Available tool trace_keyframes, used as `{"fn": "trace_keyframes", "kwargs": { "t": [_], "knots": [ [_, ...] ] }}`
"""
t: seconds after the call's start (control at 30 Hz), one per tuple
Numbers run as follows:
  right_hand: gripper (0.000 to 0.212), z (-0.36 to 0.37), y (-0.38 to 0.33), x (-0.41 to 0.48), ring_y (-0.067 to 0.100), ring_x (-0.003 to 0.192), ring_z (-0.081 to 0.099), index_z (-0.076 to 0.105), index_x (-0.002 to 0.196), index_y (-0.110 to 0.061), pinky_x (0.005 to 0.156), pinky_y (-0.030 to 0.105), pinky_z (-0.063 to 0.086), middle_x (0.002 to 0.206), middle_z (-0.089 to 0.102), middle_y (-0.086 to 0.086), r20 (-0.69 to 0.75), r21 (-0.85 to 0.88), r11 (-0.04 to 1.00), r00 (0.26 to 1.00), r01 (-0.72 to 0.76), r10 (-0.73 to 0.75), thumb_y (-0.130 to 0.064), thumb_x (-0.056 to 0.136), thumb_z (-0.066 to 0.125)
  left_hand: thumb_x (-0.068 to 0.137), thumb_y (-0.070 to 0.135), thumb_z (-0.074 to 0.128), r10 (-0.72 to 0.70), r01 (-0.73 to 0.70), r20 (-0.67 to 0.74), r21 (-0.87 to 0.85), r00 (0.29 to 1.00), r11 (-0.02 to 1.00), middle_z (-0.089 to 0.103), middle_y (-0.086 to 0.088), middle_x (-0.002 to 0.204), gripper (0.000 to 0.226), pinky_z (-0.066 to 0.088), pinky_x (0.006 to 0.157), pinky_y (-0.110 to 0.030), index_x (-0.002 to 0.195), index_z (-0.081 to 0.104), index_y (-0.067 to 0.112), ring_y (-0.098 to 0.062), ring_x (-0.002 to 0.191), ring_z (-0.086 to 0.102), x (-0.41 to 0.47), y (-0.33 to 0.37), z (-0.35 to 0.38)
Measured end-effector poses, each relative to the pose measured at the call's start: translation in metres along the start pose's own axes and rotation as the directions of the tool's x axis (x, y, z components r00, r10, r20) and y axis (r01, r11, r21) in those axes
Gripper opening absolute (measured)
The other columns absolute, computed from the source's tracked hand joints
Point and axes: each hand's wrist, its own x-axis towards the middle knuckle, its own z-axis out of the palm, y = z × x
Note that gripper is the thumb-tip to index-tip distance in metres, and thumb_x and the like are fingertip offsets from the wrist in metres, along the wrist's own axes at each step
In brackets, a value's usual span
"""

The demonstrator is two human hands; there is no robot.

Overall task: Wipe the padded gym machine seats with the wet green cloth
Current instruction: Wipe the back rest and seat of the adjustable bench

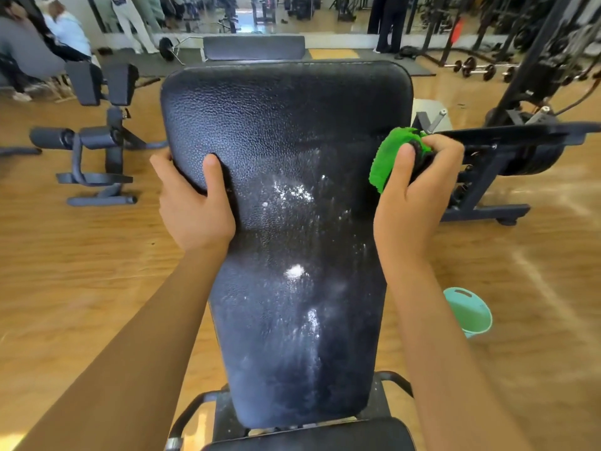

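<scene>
Green cloth (388,157) sits bunched against the right edge of the black padded seat back (279,131), right of frame centre, pinched there by the right hand (413,203) with its thumb on top and fingers curled. The left hand (195,206) grips the opposite edge, thumb on the white-streaked face. A teal bucket (468,312) stands on the floor at lower right.

Pad face: I find the padded backrest (286,131) open between my hands.
Left edge: my left hand (195,203) grips it; the floor (81,255) beyond is passable, with the roller machine (97,148) well apart.
Right edge: my right hand (413,196) and the green cloth (385,161) are here, with the black machine frame (487,164) just beside.
Lower right: a teal bucket (468,312) stands nearby.
</scene>
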Motion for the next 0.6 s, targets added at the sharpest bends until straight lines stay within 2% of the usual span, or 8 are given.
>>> {"fn": "trace_keyframes", "kwargs": {
  "t": [0.07, 0.17, 0.23, 0.3, 0.37, 0.5, 0.57, 0.6],
  "knots": [
    [0.026, -0.001, 0.002, 0.003, 0.012, 0.090, 0.045, 0.049, 0.108, 0.001, 0.081, 0.010, 0.039, 0.103, 0.046, 0.003, -0.017, -0.006, 1.000, 1.000, -0.023, 0.023, -0.023, 0.098, 0.045, 0.091, 0.048, 0.042, 0.000, 0.000, -0.002, 0.017, 1.000, 1.000, 0.067, -0.008, 0.108, 0.054, 0.030, 0.067, -0.029, 0.122, 0.044, 0.004, -0.034, 0.095, 0.059, 0.000, 0.000, 0.000],
    [0.028, 0.002, 0.002, 0.006, 0.010, 0.091, 0.047, 0.047, 0.109, 0.000, 0.075, 0.003, 0.037, 0.106, 0.046, 0.004, 0.024, -0.040, 0.998, 0.999, -0.041, 0.042, -0.026, 0.098, 0.050, 0.091, 0.047, 0.041, -0.006, 0.006, 0.000, 0.034, 1.000, 0.999, 0.066, -0.009, 0.106, 0.053, 0.027, 0.065, -0.030, 0.122, 0.044, 0.005, -0.036, 0.093, 0.057, 0.000, -0.001, 0.001],
    [0.028, 0.007, -0.003, 0.005, 0.012, 0.091, 0.048, 0.047, 0.109, -0.002, 0.073, 0.005, 0.040, 0.108, 0.047, 0.007, 0.041, -0.074, 0.996, 0.998, -0.045, 0.048, -0.026, 0.097, 0.053, 0.090, 0.049, 0.040, 0.000, 0.001, -0.006, 0.044, 1.000, 0.999, 0.066, -0.010, 0.105, 0.054, 0.027, 0.065, -0.031, 0.121, 0.043, 0.005, -0.037, 0.092, 0.056, 0.001, -0.001, 0.001],
    [0.027, 0.012, -0.011, 0.002, 0.017, 0.094, 0.052, 0.048, 0.108, -0.003, 0.077, 0.017, 0.047, 0.109, 0.047, 0.006, 0.022, -0.108, 0.993, 0.999, -0.036, 0.039, -0.025, 0.096, 0.055, 0.091, 0.048, 0.040, 0.003, -0.003, -0.012, 0.062, 1.000, 0.998, 0.065, -0.011, 0.104, 0.054, 0.026, 0.064, -0.032, 0.120, 0.043, 0.003, -0.039, 0.090, 0.055, 0.001, 0.000, 0.001],
    [0.026, 0.020, -0.022, -0.007, 0.025, 0.094, 0.054, 0.051, 0.104, 0.000, 0.078, 0.030, 0.047, 0.107, 0.048, 0.009, 0.026, -0.096, 0.995, 1.000, 0.020, -0.017, -0.023, 0.093, 0.057, 0.092, 0.045, 0.041, 0.005, -0.004, -0.013, 0.076, 1.000, 0.997, 0.065, -0.013, 0.102, 0.052, 0.024, 0.063, -0.032, 0.119, 0.043, 0.001, -0.040, 0.089, 0.055, 0.001, 0.000, 0.001],
    [0.026, 0.029, -0.033, -0.034, 0.030, 0.088, 0.055, 0.056, 0.100, 0.006, 0.075, 0.015, 0.033, 0.099, 0.053, 0.020, 0.191, -0.061, 0.975, 0.962, 0.212, -0.197, -0.017, 0.087, 0.060, 0.093, 0.045, 0.041, 0.011, -0.011, 0.004, 0.065, 1.000, 0.998, 0.063, -0.012, 0.101, 0.052, 0.026, 0.064, -0.033, 0.119, 0.042, -0.001, -0.040, 0.088, 0.056, 0.002, 0.000, -0.001],
    [0.026, 0.022, -0.025, -0.030, 0.026, 0.090, 0.052, 0.057, 0.101, 0.004, 0.077, 0.015, 0.034, 0.100, 0.054, 0.019, 0.226, -0.077, 0.965, 0.947, 0.252, -0.230, -0.015, 0.085, 0.063, 0.093, 0.045, 0.041, 0.013, -0.013, 0.013, 0.057, 1.000, 0.998, 0.061, -0.007, 0.098, 0.053, 0.028, 0.064, -0.033, 0.119, 0.041, -0.001, -0.038, 0.088, 0.056, 0.002, 0.000, -0.001],
    [0.026, 0.016, -0.019, -0.023, 0.023, 0.091, 0.050, 0.057, 0.101, 0.003, 0.080, 0.018, 0.037, 0.101, 0.054, 0.018, 0.199, -0.092, 0.966, 0.955, 0.240, -0.218, -0.015, 0.085, 0.063, 0.093, 0.045, 0.041, 0.015, -0.016, 0.017, 0.053, 1.000, 0.998, 0.058, -0.005, 0.095, 0.053, 0.027, 0.064, -0.033, 0.118, 0.042, -0.001, -0.038, 0.087, 0.055, 0.002, 0.000, -0.002]
  ]
}}
